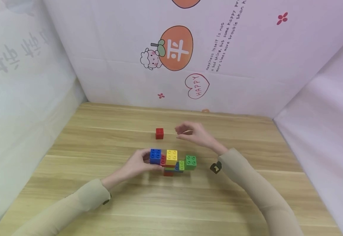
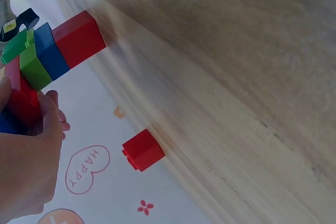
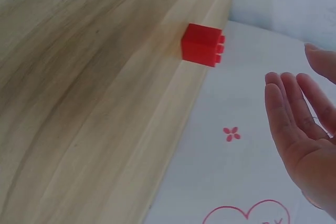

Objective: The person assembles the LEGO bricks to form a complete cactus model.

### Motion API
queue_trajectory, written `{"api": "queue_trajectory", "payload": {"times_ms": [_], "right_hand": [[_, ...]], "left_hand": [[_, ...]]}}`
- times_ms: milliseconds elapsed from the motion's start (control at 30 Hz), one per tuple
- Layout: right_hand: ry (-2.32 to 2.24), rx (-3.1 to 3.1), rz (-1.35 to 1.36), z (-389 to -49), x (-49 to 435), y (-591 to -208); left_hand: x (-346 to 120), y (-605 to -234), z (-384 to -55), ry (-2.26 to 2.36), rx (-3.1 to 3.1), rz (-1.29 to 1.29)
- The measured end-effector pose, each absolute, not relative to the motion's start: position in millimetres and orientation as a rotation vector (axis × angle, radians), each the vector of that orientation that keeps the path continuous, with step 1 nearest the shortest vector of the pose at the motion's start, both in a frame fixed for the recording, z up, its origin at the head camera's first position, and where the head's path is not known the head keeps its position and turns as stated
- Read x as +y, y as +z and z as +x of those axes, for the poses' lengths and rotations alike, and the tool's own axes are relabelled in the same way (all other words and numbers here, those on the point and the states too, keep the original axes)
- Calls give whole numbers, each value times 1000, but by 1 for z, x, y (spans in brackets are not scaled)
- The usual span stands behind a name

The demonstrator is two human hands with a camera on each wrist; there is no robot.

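Note:
My left hand (image 1: 137,164) grips the left side of a built stack of toy bricks (image 2: 48,51), fingers and thumb around its upper red brick and blue brick (image 1: 155,156). A yellow brick (image 1: 171,157) tops the stack, and a green brick (image 1: 190,162) juts out at its right. Lower down come light green, blue and red bricks. Beyond the stack, a single red brick (image 1: 159,133) sits studs up on the table. To the right of that brick is my right hand (image 1: 196,132), holding nothing, its fingers loosely bent and thumb apart, as the right wrist view also shows.
The wooden table (image 1: 115,206) is walled by white printed cloth (image 1: 124,82) at the back and plain-looking white sheets at both sides. Dark straps show at both sleeve cuffs, the right one (image 1: 215,167) near the green brick.

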State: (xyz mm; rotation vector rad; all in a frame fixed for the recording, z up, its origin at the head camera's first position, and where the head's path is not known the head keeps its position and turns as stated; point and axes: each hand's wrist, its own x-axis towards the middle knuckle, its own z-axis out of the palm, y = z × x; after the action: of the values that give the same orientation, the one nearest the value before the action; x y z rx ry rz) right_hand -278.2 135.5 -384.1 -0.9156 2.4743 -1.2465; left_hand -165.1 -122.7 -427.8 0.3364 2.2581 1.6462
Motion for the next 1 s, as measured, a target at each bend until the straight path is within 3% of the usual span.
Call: {"api": "queue_trajectory", "payload": {"times_ms": [1000], "right_hand": [[-1048,2485,-817,-344,86,-438]], "left_hand": [[-130,-430,-166,1660,2268,339]]}}
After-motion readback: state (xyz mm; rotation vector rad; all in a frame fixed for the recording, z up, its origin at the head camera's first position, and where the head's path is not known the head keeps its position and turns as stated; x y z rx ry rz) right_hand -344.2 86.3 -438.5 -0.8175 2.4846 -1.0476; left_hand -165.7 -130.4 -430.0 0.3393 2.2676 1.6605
